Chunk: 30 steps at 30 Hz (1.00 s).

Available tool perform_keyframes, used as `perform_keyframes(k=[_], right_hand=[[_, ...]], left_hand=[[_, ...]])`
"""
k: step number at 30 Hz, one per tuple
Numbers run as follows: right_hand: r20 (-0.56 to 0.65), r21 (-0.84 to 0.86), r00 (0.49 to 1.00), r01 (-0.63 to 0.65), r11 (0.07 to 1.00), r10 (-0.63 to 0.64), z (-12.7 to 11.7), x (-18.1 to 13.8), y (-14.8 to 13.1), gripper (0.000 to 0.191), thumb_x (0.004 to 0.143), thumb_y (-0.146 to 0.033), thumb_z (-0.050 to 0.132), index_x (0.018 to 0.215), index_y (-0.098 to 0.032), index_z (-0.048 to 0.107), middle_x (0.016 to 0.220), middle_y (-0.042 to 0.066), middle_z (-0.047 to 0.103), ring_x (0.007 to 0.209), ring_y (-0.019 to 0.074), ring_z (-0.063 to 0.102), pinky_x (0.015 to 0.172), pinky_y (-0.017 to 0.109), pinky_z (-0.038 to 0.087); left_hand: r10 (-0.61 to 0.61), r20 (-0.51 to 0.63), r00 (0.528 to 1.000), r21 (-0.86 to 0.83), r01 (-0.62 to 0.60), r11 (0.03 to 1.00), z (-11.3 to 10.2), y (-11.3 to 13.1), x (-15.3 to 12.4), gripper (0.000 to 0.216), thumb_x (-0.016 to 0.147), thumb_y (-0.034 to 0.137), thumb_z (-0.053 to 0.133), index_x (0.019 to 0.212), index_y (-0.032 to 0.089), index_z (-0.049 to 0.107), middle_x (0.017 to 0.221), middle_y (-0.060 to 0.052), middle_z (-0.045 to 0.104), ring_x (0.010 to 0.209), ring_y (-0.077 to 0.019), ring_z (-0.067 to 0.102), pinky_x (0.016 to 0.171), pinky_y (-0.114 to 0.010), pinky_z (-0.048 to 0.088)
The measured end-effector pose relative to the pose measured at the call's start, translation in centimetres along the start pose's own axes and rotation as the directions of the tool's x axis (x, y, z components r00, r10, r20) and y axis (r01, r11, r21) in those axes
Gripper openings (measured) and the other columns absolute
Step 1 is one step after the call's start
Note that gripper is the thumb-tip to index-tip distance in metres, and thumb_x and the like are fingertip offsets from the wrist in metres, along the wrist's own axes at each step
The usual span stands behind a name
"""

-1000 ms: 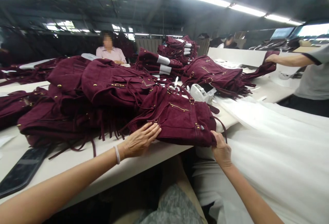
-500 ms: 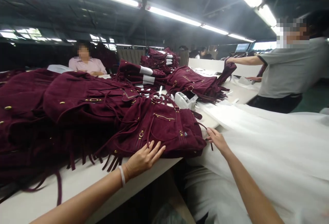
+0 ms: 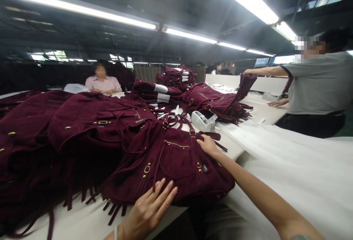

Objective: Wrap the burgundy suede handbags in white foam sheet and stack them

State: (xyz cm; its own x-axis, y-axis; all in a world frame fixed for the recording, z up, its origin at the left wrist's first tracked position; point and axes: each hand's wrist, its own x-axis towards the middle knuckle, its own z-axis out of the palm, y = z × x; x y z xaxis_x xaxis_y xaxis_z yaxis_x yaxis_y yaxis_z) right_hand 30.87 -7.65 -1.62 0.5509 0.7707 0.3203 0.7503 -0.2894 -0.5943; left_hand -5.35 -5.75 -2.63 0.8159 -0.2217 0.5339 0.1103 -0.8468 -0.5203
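Observation:
A burgundy suede handbag [image 3: 171, 163] with gold hardware and fringe lies at the near edge of the white table [image 3: 79, 221]. My left hand [image 3: 149, 210] rests flat on its lower front, fingers stretched out. My right hand [image 3: 207, 145] touches the bag's upper right side near the handle base, fingers curled against the suede; whether they pinch anything is hidden.
More burgundy bags are heaped to the left [image 3: 55, 129] and stacked at the back [image 3: 176, 78]. A tape dispenser [image 3: 202, 121] sits behind the bag. White fabric [image 3: 289, 166] spreads to the right. A seated person [image 3: 102, 82] faces me; another person [image 3: 314, 85] stands right, handling a bag.
My right hand moved from the bag's lower right corner up to its upper right side. My left hand slid lower on the bag's front. The view shifted closer.

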Motion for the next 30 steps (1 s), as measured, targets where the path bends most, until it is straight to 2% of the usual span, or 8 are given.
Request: perform_keyframes(k=[3, 7, 13, 18, 21, 24, 26, 30], right_hand=[[-0.048, 0.008, 0.997, 0.056, 0.998, -0.056, -0.6, 3.5, -0.8, 0.026, 0.088, -0.028, 0.055, 0.106, -0.02, 0.071, 0.102, 0.006, 0.073, 0.094, 0.0231, 0.067, 0.083, 0.03, 0.05], [-0.049, -0.034, 0.993, 0.107, 0.994, -0.108, -0.7, 6.7, 0.6, 0.033, 0.093, -0.027, 0.049, 0.121, -0.023, 0.065, 0.118, 0.003, 0.068, 0.107, 0.0206, 0.063, 0.094, 0.031, 0.047], [0.174, -0.192, 0.982, 0.109, 0.975, -0.076, 1.0, 6.1, 3.9, 0.031, 0.094, -0.028, 0.051, 0.121, -0.024, 0.066, 0.116, 0.003, 0.069, 0.107, 0.0213, 0.064, 0.092, 0.031, 0.049], [0.251, -0.384, 0.968, 0.123, 0.915, -0.025, -3.2, 5.6, 0.9, 0.026, 0.087, -0.027, 0.065, 0.111, -0.018, 0.069, 0.113, 0.016, 0.067, 0.111, 0.0333, 0.059, 0.096, 0.048, 0.044], [0.193, -0.418, 0.964, 0.249, 0.874, -0.182, -6.4, 2.3, -3.1, 0.033, 0.092, -0.031, 0.059, 0.123, -0.02, 0.063, 0.131, 0.015, 0.056, 0.124, 0.0322, 0.049, 0.106, 0.05, 0.034], [0.146, -0.323, 0.83, 0.554, 0.767, -0.538, -6.1, -3.8, -5.3, 0.042, 0.098, -0.039, 0.047, 0.137, -0.026, 0.051, 0.141, 0.008, 0.05, 0.131, 0.0269, 0.042, 0.112, 0.046, 0.029], [0.171, -0.321, 0.816, 0.575, 0.752, -0.552, -3.9, -8.0, -4.5, 0.049, 0.097, -0.044, 0.048, 0.144, -0.031, 0.042, 0.145, 0.006, 0.045, 0.135, 0.0284, 0.037, 0.113, 0.052, 0.027], [0.141, -0.344, 0.879, 0.474, 0.81, -0.455, 0.8, -13.2, 0.0, 0.051, 0.099, -0.04, 0.042, 0.149, -0.034, 0.031, 0.152, 0.004, 0.036, 0.137, 0.0283, 0.035, 0.111, 0.058, 0.029]], left_hand=[[-0.049, 0.013, 0.999, 0.022, 0.049, 0.999, 0.3, 0.8, 0.6, 0.048, 0.096, 0.008, 0.027, 0.135, 0.018, 0.053, 0.148, -0.005, 0.045, 0.131, -0.0217, 0.047, 0.104, -0.029, 0.041], [-0.176, 0.035, 0.984, 0.052, 0.175, 0.983, 3.3, 3.3, 2.3, 0.046, 0.095, 0.008, 0.032, 0.136, 0.016, 0.052, 0.142, -0.007, 0.051, 0.126, -0.0222, 0.051, 0.098, -0.03, 0.047], [-0.259, 0.108, 0.96, 0.066, 0.253, 0.965, 6.7, 6.0, 3.1, 0.045, 0.094, 0.008, 0.037, 0.135, 0.013, 0.053, 0.137, -0.011, 0.055, 0.122, -0.0277, 0.055, 0.095, -0.036, 0.049], [-0.238, 0.168, 0.957, 0.034, 0.235, 0.971, 5.7, 5.6, 3.2, 0.046, 0.093, 0.009, 0.038, 0.137, 0.015, 0.051, 0.139, -0.009, 0.054, 0.122, -0.0273, 0.055, 0.097, -0.036, 0.049], [-0.251, 0.163, 0.954, 0.045, 0.247, 0.968, 5.4, 5.5, 3.3, 0.047, 0.092, 0.008, 0.038, 0.137, 0.015, 0.051, 0.138, -0.009, 0.055, 0.121, -0.0264, 0.056, 0.096, -0.035, 0.049], [-0.252, 0.141, 0.957, 0.067, 0.245, 0.967, 5.5, 5.5, 3.2, 0.046, 0.092, 0.009, 0.039, 0.136, 0.016, 0.052, 0.138, -0.01, 0.055, 0.121, -0.0259, 0.056, 0.093, -0.034, 0.049], [-0.238, 0.113, 0.965, 0.072, 0.231, 0.97, 5.7, 5.4, 3.0, 0.044, 0.093, 0.012, 0.041, 0.135, 0.016, 0.053, 0.137, -0.011, 0.055, 0.12, -0.0265, 0.056, 0.093, -0.035, 0.049], [-0.182, 0.124, 0.975, 0.01, 0.182, 0.983, 5.3, 4.9, 2.6, 0.043, 0.094, 0.019, 0.047, 0.136, 0.02, 0.052, 0.135, -0.012, 0.057, 0.122, -0.0256, 0.055, 0.095, -0.036, 0.046]])
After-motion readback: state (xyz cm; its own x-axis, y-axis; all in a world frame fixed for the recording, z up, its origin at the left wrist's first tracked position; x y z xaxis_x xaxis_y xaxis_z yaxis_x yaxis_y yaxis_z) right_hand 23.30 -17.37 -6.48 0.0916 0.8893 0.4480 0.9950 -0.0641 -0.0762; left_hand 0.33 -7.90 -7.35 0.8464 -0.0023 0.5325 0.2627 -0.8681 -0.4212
